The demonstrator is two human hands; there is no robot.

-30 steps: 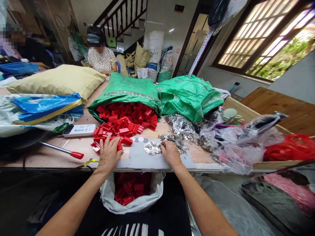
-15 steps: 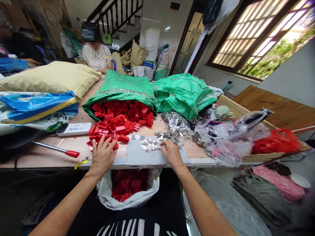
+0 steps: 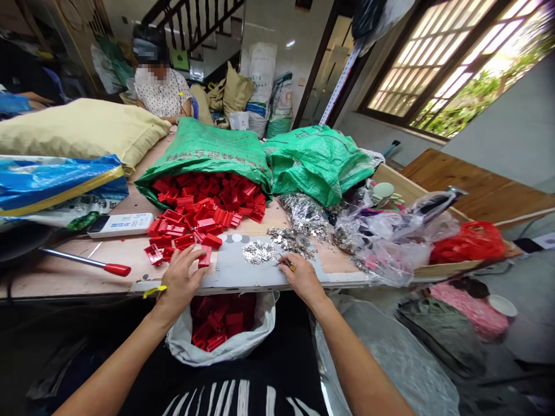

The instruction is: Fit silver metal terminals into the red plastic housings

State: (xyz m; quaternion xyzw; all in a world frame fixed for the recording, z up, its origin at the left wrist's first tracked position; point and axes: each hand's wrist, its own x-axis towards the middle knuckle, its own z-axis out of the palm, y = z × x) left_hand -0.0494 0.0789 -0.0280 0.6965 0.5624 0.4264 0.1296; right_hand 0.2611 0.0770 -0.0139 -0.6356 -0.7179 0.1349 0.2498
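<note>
My left hand (image 3: 181,277) is closed on a small red plastic part (image 3: 205,256) at the front edge of the table, gripping it between thumb and fingers. Just behind that hand lie more loose red plastic parts (image 3: 173,230). In my right hand (image 3: 303,278) is a pair of tweezers (image 3: 286,263), with a thin dark tip and a bit of yellow showing; the fingers hide most of it. The tip points toward a spread of small silvery metal pieces (image 3: 259,252) on a grey sheet (image 3: 240,274). Whether the tip holds a piece, I cannot tell.
A green woven sack (image 3: 208,147) spills red parts onto the table. A clear bag of metal pieces (image 3: 303,214) lies behind my right hand. Below the edge, a white sack (image 3: 264,341) holds red parts. A red-tipped lever (image 3: 117,269) juts in from the left. A person (image 3: 160,92) sits opposite.
My left hand has drawn one red part from the pile toward the grey sheet and now grips it. My right hand stays by the metal pieces with the tweezers. The view has shifted slightly.
</note>
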